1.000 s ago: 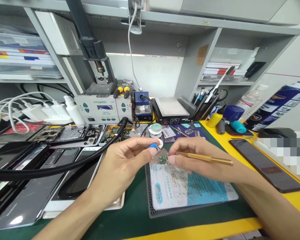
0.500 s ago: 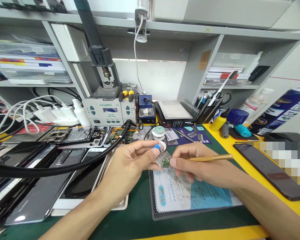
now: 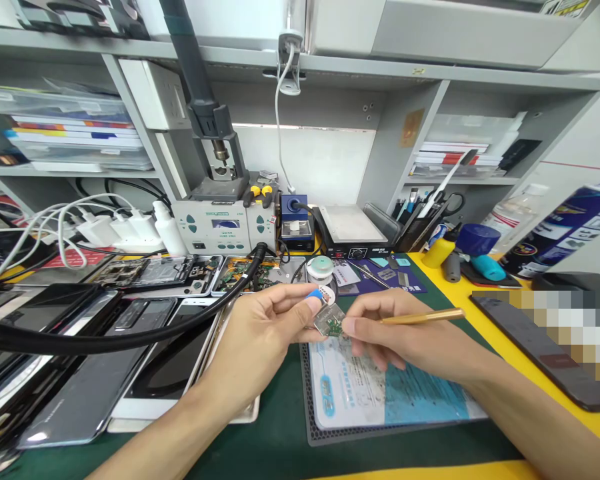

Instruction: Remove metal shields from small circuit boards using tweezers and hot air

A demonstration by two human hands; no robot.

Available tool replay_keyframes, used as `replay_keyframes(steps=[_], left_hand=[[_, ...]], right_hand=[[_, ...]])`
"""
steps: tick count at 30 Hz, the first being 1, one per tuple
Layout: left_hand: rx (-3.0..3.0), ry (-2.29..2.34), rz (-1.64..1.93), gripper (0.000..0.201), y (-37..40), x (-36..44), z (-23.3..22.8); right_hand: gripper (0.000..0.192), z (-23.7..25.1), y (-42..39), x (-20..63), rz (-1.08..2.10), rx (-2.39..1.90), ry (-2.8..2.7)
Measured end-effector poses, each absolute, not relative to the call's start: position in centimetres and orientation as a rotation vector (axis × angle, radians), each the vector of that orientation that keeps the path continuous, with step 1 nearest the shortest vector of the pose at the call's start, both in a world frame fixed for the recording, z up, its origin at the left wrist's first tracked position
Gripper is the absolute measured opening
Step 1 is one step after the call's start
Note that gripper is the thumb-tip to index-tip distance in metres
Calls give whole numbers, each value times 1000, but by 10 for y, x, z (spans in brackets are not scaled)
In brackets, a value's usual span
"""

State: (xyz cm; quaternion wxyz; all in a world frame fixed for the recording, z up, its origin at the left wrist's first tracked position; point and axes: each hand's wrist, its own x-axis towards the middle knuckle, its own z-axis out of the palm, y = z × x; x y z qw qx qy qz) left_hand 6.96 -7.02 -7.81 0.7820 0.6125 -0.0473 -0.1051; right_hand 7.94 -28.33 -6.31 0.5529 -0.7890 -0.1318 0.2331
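My left hand (image 3: 260, 333) pinches a small circuit board (image 3: 329, 321) by its left edge, above the far end of a blue and white work mat (image 3: 380, 393). My right hand (image 3: 405, 340) touches the board's right edge with thumb and forefinger and also holds gold tweezers (image 3: 420, 317), whose free end points right. A small round tin with a blue patch (image 3: 323, 294) lies just behind the board.
Several opened phones (image 3: 145, 273) and dark glass panels (image 3: 80, 393) cover the left of the bench, crossed by a thick black hose (image 3: 130, 337). A rework station (image 3: 220, 227), heating plate (image 3: 350, 230), solder spool (image 3: 320, 268) and tool holder (image 3: 420, 227) stand at the back. A phone (image 3: 545, 353) lies right.
The view has tilted slightly, so everything sits a little lower and to the right. The tweezers have swung from pointing down-right to nearly level. Both hands keep hold of the board.
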Motion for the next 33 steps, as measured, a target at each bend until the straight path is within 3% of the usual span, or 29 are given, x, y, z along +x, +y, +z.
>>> replay_keyframes(steps=[33], left_hand=[[1330, -112, -192, 24, -70, 68, -71]], right_hand=[[21, -63, -285, 78, 575, -1852, -338]])
